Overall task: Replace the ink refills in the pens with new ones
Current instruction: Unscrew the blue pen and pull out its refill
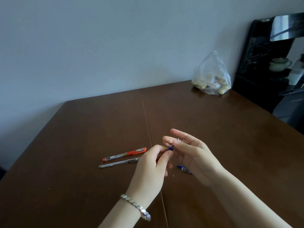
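Right now the left hand (pixel 151 163) (silver bracelet (pixel 136 207) on its wrist) has thumb & fingers curled together, pinching a small blue piece (pixel 171 148) at the fingertips. The right hand (pixel 194 152) is just beside it, palm turned inward. Its thumb presses a thin metal-tipped piece (pixel 178 139) against the index finger, and the other fingers are nearly straight and a bit spread. The metal tip pokes up btw. right thumb and index, just above the blue piece; can't tell whether the two bits are joined, too small. Below the right-hand fingers, on the brown table (pixel 82 129), lie blue pen parts (pixel 184 169), partly hidden by the palm. Left of the left-hand knuckles two whole pens lie side by side: an orange pen (pixel 125 154), its cap end near the left thumb, and a clear pen (pixel 118 162) whose cap end reaches the edge of the left hand. Well beyond both sets of fingertips, at the far table edge by the wall, stands a clear plastic bag (pixel 212 76) w/ pale lumps inside.
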A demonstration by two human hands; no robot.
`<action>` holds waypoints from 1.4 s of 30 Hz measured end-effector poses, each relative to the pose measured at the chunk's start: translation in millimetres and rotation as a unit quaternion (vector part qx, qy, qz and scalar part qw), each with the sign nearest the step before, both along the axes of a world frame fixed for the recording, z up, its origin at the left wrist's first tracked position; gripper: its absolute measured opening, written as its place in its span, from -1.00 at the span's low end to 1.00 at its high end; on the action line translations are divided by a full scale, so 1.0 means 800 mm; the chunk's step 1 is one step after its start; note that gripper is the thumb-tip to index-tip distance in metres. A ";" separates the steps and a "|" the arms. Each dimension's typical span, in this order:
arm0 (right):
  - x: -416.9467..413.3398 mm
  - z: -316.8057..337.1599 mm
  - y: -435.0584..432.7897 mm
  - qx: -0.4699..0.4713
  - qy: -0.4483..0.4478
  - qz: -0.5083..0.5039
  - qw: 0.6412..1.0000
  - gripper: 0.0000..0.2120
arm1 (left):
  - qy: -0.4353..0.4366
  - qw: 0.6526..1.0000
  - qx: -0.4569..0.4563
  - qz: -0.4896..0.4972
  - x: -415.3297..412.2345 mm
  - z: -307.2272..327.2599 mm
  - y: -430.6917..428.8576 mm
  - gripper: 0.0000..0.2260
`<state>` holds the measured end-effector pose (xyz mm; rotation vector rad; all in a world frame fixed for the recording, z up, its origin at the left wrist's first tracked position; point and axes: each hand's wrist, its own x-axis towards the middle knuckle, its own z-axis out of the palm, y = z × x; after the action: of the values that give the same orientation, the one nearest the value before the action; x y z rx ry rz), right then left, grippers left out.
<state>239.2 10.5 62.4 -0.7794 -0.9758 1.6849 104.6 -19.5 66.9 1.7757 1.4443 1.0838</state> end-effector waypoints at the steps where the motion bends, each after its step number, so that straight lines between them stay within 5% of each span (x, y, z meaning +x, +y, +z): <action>1: -0.002 0.000 -0.001 0.000 -0.004 -0.003 1.000 -0.53 | 0.001 1.000 -0.001 0.005 0.000 -0.001 -0.001 -0.93; 11: -0.002 -0.008 -0.007 0.013 -0.015 -0.044 0.999 -0.78 | 0.029 1.000 0.003 0.000 -0.003 -0.003 -0.003 -0.95; 19: 0.004 -0.003 -0.013 0.026 -0.030 -0.054 0.998 -0.53 | 0.021 1.000 0.005 0.003 0.005 -0.006 -0.006 -0.95; 31: 0.002 -0.003 -0.014 -0.004 -0.026 -0.047 0.999 -0.65 | 0.032 0.999 -0.011 0.005 -0.002 -0.007 -0.006 -0.94; 39: 0.019 -0.009 -0.010 -0.012 -0.052 -0.137 0.989 -0.72 | 0.029 0.999 -0.030 -0.007 -0.010 -0.016 -0.010 -0.93; 42: 0.048 -0.023 -0.014 0.051 -0.246 -0.216 0.943 -0.79 | 0.048 0.997 -0.052 0.010 -0.027 -0.025 -0.016 -0.93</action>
<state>277.3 -0.8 44.1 -1.2769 -1.1172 1.0690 83.1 -32.0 47.1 1.7643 1.5498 0.9258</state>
